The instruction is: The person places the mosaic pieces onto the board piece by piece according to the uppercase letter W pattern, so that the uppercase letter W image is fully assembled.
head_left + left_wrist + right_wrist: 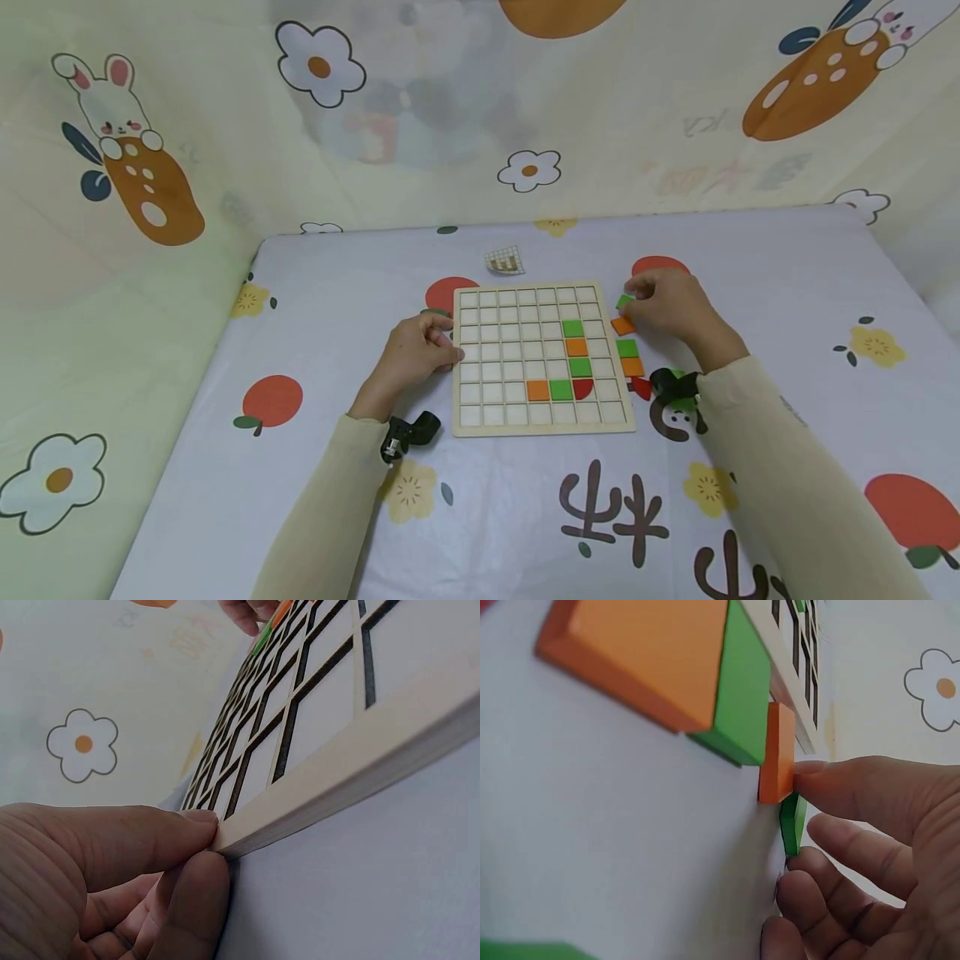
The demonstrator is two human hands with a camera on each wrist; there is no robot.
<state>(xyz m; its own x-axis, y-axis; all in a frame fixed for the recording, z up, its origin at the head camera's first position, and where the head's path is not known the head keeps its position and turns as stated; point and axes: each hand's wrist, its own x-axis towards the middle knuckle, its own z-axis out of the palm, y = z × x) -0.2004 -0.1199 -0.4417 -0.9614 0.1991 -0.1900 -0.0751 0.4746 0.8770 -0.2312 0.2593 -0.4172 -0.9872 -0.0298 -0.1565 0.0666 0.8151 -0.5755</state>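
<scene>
A wooden grid board (pixel 543 432) lies flat, with several orange, green and red tiles in its squares, including a green tile (pixel 572 328) and a red piece (pixel 582 388). My left hand (pixel 411 357) pinches the board's left edge between thumb and finger, as the left wrist view shows. Right of the board, my right hand (pixel 671 308) is over loose tiles. Its thumb touches an orange tile (pixel 778 754), and its fingers are loosely bent beside a green tile (pixel 793 825), with a gap between thumb and forefinger.
A loose green tile (pixel 627 348) and orange tile (pixel 632 367) lie together by the board's right edge. Near them are a red piece (pixel 641 387) and green pieces partly behind the right wrist camera (pixel 675 387). A small checked paper piece (pixel 504 261) lies behind the board.
</scene>
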